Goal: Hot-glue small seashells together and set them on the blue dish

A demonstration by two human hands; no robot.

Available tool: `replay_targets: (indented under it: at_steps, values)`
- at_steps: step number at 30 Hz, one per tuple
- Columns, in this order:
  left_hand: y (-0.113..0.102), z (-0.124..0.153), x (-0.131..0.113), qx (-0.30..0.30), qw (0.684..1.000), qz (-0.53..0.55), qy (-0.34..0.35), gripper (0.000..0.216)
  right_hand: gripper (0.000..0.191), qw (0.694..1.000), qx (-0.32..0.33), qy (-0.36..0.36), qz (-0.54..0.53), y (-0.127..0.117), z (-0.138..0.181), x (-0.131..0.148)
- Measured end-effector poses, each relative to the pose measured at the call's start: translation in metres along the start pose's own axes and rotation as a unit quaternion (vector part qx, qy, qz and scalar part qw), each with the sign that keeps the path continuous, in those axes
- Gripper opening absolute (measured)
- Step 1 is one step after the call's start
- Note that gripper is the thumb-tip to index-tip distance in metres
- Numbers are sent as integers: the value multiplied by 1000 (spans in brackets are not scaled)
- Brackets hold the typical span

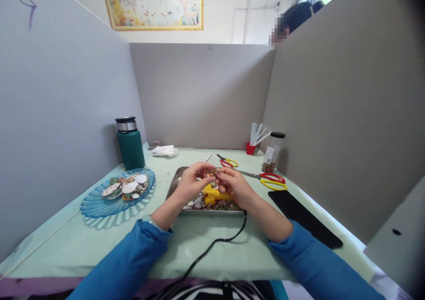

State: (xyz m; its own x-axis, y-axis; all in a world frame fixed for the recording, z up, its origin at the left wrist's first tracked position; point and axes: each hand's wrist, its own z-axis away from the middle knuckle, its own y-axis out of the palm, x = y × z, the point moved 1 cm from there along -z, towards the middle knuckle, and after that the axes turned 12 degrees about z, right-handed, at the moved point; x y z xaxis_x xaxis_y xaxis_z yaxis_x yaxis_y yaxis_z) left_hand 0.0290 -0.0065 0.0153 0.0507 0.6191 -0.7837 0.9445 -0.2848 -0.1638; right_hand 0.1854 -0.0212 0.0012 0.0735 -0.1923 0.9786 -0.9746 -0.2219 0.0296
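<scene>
Above a metal tray (209, 212), my left hand (195, 180) and my right hand (237, 187) meet with fingers bent inward. Between their fingertips is a small brown speckled shell (216, 171), partly covered by the fingers. Both hands pinch it. Beneath them a yellow hot glue gun (212, 195) lies on loose shells (198, 202) inside the tray. A black cord (215, 242) runs from the tray's right side toward the table's front edge.
Left: a blue scalloped plate (91, 204) bearing shells, and a green bottle (130, 149). Right: large scissors (270, 179), small scissors (229, 162), a clear jar (272, 151), a red cup (250, 149) of glue sticks and a black flat object (303, 218). Grey partitions (202, 96) enclose the table.
</scene>
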Motion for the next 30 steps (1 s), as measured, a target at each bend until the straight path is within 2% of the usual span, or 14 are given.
replay_targets:
  at_steps: [6,10,17,25,30]
  values:
    - [0,1,-2,1,997,-47,58,19,22,999,13,16,-26,2,1,3]
    - [-1,1,-1,7,997,-43,65,17,19,998,25,24,-45,1,0,2]
    - [-3,1,7,3,1000,9,12,22,18,998,26,20,-47,1,0,3]
    - [-2,0,7,-27,998,54,-26,20,18,999,21,13,-43,0,0,1]
    - [-1,-1,6,-27,989,126,-78,18,18,1000,16,5,-21,1,1,0]
